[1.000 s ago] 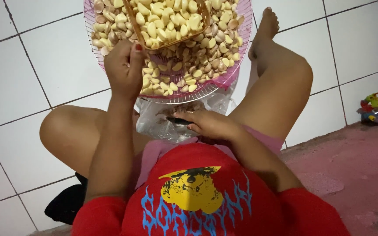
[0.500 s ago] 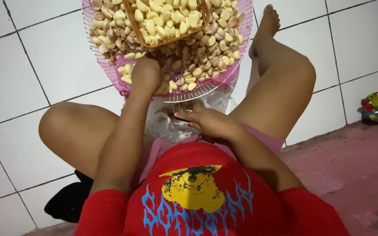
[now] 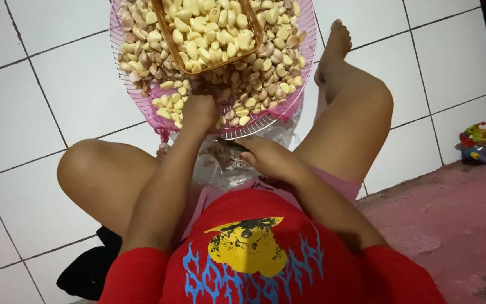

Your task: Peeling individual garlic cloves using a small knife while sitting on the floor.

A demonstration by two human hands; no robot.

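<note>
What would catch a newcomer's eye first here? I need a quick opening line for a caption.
The pink basket heaped with garlic cloves at top centre stands out first, with a brown tray of peeled cloves resting on the heap. The left hand reaches into the cloves at the basket's near edge, while the right hand rests over a clear plastic bag between the person's bent legs on the white tiled floor.
</note>
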